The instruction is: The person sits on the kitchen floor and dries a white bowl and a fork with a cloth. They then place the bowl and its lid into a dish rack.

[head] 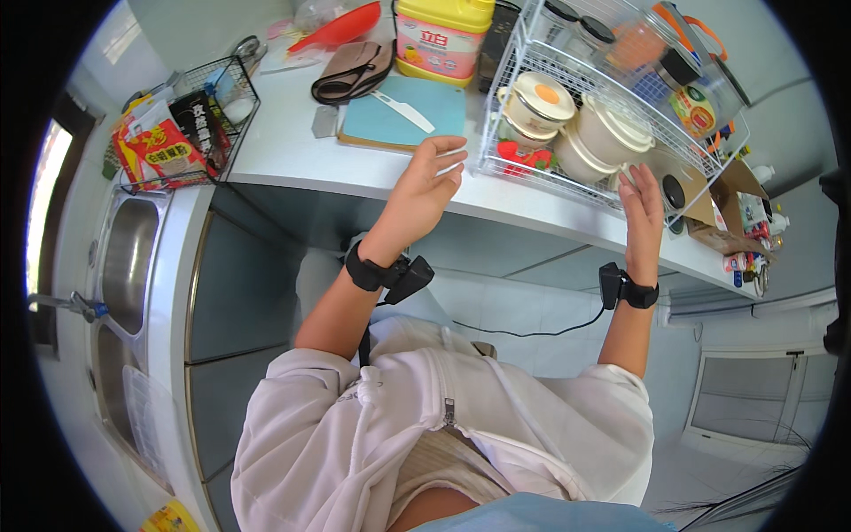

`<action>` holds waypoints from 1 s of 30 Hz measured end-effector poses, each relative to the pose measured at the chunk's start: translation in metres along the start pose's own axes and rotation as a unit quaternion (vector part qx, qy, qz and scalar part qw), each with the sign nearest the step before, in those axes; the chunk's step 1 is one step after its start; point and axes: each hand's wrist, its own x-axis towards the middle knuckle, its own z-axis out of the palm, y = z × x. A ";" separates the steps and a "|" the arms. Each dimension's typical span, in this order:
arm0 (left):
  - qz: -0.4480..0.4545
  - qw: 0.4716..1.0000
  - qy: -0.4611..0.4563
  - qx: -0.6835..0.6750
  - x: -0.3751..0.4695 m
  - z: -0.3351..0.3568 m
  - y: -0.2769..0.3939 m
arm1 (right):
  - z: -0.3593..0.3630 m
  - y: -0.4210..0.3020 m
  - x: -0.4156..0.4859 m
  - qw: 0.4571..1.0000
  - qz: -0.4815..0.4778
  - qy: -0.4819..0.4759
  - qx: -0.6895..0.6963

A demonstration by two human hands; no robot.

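My left hand (420, 196) is raised over the front edge of the white counter, empty, with its fingers slightly apart. Just beyond it lies a light-blue board or mat (399, 100), and a white plastic knife-shaped tool (409, 114) rests on that. My right hand (641, 213) is held up, empty, before the lower tier of a white wire rack (495, 106). I cannot tell whether its fingers touch the rack. That tier holds a cream lidded pot (540, 100), stacked cream containers (611, 130) and some red strawberry-shaped items (522, 156).
Glass jars (638, 40) stand on the rack's upper tier. Behind the board are a yellow jug (442, 40), a folded brown cloth item (354, 70) and a red scoop (339, 26). Left: a black wire basket (243, 100) of packets and a steel sink (129, 259). Right: an open cardboard box (731, 193).
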 end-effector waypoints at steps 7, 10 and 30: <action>-0.013 0.998 0.026 0.049 -0.015 -0.029 -0.001 | 0.038 -0.022 -0.016 0.986 -0.164 0.037 -0.008; -0.012 0.996 0.052 0.076 -0.019 -0.046 -0.001 | 0.060 -0.029 -0.023 0.974 -0.222 0.001 -0.034; 0.076 0.971 0.212 0.076 -0.073 -0.154 0.020 | 0.239 -0.085 -0.026 0.916 -0.312 -0.251 -0.027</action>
